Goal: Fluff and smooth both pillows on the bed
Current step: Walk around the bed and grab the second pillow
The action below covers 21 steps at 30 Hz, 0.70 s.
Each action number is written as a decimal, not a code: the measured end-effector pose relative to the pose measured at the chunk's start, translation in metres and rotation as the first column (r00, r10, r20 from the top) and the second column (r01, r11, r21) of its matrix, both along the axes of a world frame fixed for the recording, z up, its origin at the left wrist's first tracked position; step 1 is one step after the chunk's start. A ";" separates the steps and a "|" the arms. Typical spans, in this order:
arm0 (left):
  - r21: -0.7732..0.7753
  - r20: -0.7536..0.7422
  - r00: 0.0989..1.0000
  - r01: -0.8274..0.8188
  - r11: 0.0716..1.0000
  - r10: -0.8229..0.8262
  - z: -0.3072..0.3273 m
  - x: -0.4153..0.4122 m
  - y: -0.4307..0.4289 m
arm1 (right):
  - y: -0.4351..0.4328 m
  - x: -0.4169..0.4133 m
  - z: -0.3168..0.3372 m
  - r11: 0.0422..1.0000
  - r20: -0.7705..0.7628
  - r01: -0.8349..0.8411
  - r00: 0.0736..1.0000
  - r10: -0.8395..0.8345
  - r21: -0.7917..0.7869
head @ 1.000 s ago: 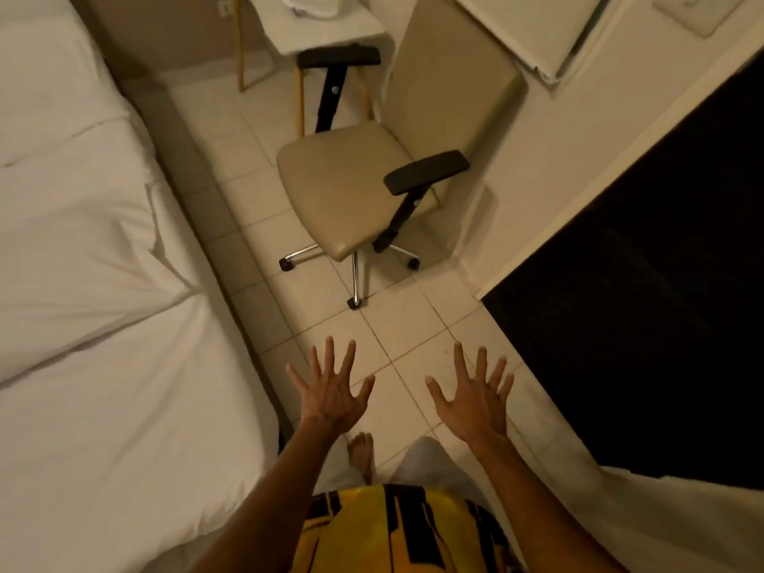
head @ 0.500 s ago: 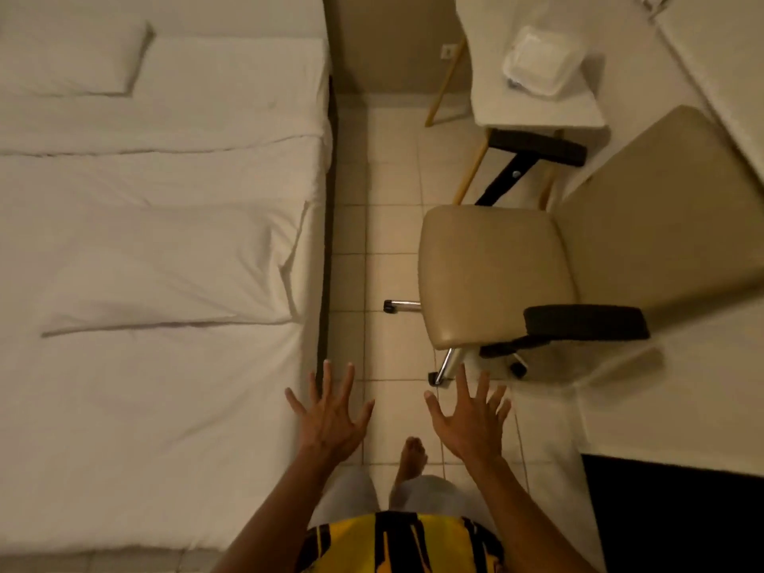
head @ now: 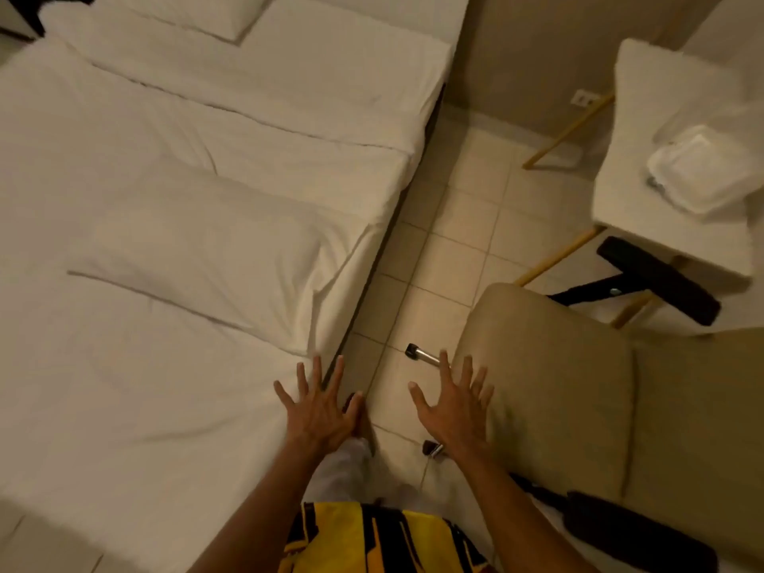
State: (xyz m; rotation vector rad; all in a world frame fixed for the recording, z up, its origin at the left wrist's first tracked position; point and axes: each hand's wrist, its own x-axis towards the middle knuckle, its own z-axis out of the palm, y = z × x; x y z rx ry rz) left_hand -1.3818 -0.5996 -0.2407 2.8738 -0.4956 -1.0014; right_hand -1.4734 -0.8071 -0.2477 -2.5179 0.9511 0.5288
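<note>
A white bed (head: 124,407) fills the left of the view. One white pillow (head: 194,10) lies flat at the far head end, partly cut off by the top edge. A folded white cover (head: 215,250) lies across the middle of the bed. My left hand (head: 320,411) hovers over the bed's right edge, fingers spread, holding nothing. My right hand (head: 450,401) hangs over the floor beside the chair, fingers spread and empty too. A second pillow is not in view.
A beige office chair (head: 558,390) with black armrests stands close on my right. Behind it is a white table (head: 669,130) with a white foam container (head: 703,175). A narrow tiled floor strip (head: 450,225) runs between bed and chair.
My view has swung left and forward, so the bed now fills the left and the pillow shows. Both open hands have kept their spread pose in front of me.
</note>
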 end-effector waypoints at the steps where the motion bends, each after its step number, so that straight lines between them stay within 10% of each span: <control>1: -0.016 0.017 0.999 -0.036 0.999 0.036 -0.001 0.016 -0.005 | -0.009 0.018 0.001 1.000 0.009 -0.023 1.000 0.023 -0.001; 21: -0.027 0.083 0.768 -0.635 0.772 0.635 -0.001 0.255 -0.026 | -0.052 0.412 -0.008 0.774 0.049 -0.605 0.792 0.608 0.184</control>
